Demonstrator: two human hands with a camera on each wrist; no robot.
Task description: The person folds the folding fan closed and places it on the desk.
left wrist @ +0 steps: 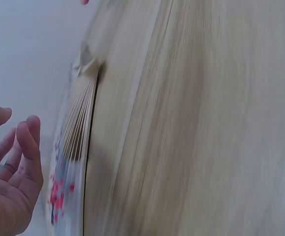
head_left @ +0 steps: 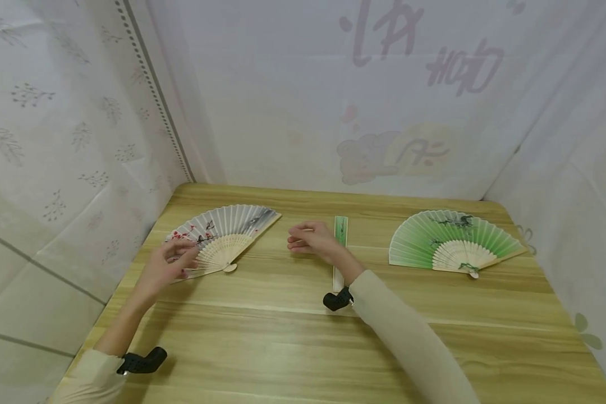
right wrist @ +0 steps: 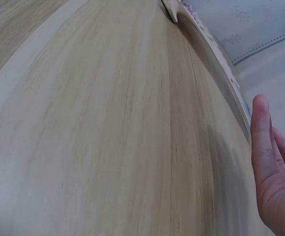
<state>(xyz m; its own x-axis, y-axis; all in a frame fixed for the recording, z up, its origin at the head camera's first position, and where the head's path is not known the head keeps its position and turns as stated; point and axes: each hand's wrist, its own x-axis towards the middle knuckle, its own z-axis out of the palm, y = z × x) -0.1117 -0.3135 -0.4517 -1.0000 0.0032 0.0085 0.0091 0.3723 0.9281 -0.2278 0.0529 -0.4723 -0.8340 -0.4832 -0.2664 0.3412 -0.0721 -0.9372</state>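
White cloth hangings (head_left: 262, 112), printed with purplish characters at the back and grey sprigs at the left, around a pale yellow-brown wood-grain table (head_left: 262, 342). White pleated folding fan (head_left: 237, 221) with red blossom, dark birds and grey shading, pale slatted ribs – spread open on the table's far left part, pivot end toward the near edge. Green pleated folding fan (head_left: 414, 247) with dark printed motif and pale ribs, green cord (head_left: 468, 266) at the pivot; spread open at the far right, well apart from both hands. Narrow green-and-cream strip (head_left: 340, 227), like a closed fan, lying lengthwise between the two, its middle partly hidden by the right wrist. Left hand (head_left: 168, 265): over the left part of the white fan, apart from it in the left wrist view; grip empty, fingers softly bent, gap left at the thumb. Right hand (head_left: 317, 242): raised over the table between white fan and strip; grip likewise empty, fingers extended and only slightly bent. Cream sleeves (head_left: 404, 325) on both arms – one black wrist device (head_left: 143, 360) at each cuff
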